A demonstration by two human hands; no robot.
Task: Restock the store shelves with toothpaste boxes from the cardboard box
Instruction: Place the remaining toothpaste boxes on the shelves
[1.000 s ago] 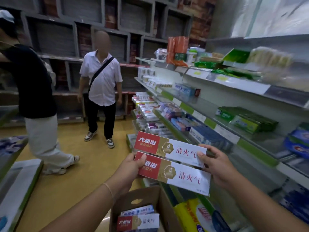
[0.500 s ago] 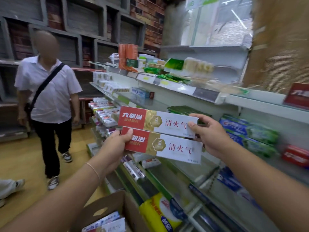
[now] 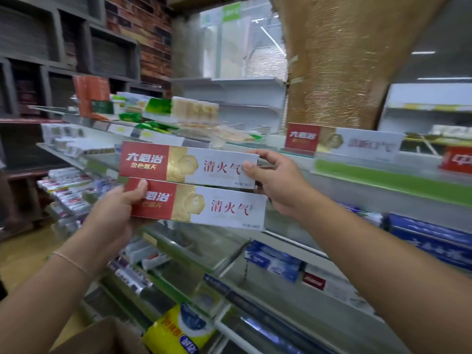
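**Two boxes held up, not yet shelved**

Shelving runs from 9 to 3 o'clock, a matching box already standing at 2. Cardboard box corner is seen at 7. Two toothpaste boxes are held stacked at centre, unplaced; long axes lie 9-to-3, red ends at 9. Left hand is clamped on the lower box, right hand pinches the upper.

**Both hands raised, holding the boxes**

Both forearms reach forward and up. The left hand grips the red end of the lower toothpaste box, thumb on its front. The right hand pinches the white end of the upper toothpaste box, fingers curled.
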